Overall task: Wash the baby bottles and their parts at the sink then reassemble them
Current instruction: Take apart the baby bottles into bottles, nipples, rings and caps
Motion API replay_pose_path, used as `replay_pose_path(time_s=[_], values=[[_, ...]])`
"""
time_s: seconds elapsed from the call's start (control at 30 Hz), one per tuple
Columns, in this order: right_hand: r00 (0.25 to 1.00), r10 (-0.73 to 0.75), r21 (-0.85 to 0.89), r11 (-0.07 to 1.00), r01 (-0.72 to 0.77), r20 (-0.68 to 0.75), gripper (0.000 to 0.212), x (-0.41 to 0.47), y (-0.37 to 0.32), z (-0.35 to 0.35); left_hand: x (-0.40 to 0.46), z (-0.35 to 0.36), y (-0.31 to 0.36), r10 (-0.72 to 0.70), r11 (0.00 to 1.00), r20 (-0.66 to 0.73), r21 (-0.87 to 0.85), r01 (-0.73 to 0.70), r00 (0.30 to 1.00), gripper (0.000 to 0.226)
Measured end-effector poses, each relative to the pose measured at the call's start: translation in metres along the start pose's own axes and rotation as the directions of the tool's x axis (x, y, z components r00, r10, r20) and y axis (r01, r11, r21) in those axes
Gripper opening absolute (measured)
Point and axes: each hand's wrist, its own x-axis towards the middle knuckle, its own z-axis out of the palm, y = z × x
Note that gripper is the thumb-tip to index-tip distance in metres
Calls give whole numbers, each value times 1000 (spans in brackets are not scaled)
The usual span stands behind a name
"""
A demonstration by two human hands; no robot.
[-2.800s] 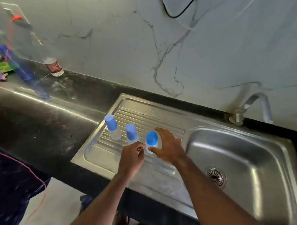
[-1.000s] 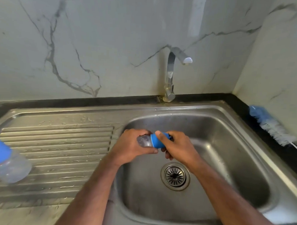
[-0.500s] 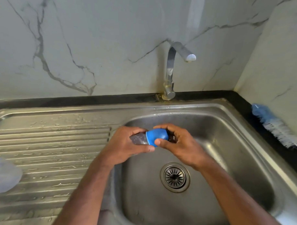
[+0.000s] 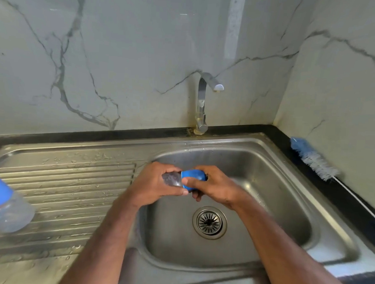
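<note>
Over the sink basin (image 4: 256,165) I hold a bottle (image 4: 172,179); tap (image 4: 201,104) behind, drainboard (image 4: 74,180) left, brush (image 4: 313,160) right.

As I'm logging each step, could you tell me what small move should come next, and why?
Probably twist the blue cap off: the right hand grips it, the left hand holds the clear bottle over the sink basin, and the tap is dry.

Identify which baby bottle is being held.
The bottle over the basin, gripped by left hand and right hand; the other bottle stands untouched on the drainboard.
</note>
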Motion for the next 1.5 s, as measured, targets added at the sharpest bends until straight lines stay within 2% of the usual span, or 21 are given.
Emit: replay_pose_path(time_s=[0.1, 0.23, 0.33, 0.43, 0.5, 0.63, 0.77, 0.87, 0.93, 0.97, 1.1, 1.23, 1.5], values=[[999, -16, -130, 991, 20, 30, 34, 2, 3, -2, 2, -5, -6, -29, 1000, 48, -3, 29, 998, 45], [997, -75, -196, 978, 75, 9, 39, 6, 5, -3, 4, -6, -11, -79, 996, 55, -32, 81, 995, 50], [991, -132, -141, 981, 130, -3, 46, 3, 3, -7, 0, -12, -14, -121, 986, 65, -110, 127, 991, 46], [988, -152, -52, 987, 150, -40, 52, 3, 3, -16, -3, -17, -17, -147, 965, 52, -210, 155, 988, 26], [986, -153, -51, 987, 150, -64, 54, 5, 5, -15, -2, -16, -20, -123, 975, -4, -188, 120, 992, 27], [980, -104, -11, 995, 103, -169, 54, 9, 9, -9, 1, -10, -32, -145, 984, -152, -122, 127, 978, 50], [959, -128, -40, 992, 122, -254, 47, 14, 17, -10, 4, -5, -38, -177, 981, -365, 8, 193, 914, 57], [951, -113, -32, 994, 109, -288, 43, 19, 18, -11, 10, -5, -33, -249, 953, -458, -272, 132, 853, 42], [944, -89, -147, 988, 43, -317, 50, 21, 17, -10, 13, -3, -27, -308, 904, -459, -414, 106, 833, 33], [940, -76, -209, 978, 5, -332, 53, 23, 17, -9, 14, -1, -28, -319, 896, -450, -431, 110, 834, 33], [941, -18, -291, 953, -87, -339, 48, 31, 24, 0, 16, 6, -37, -324, 921, -413, -344, 183, 851, 41], [963, 33, -389, 911, -139, -266, 51, 49, 39, 9, 16, 4, -39, -317, 946, -479, -220, 237, 819, 36], [974, 78, -513, 840, -179, -212, 50, 76, 76, 22, 15, 2, -36, -327, 945, -452, -179, 275, 830, 35]])
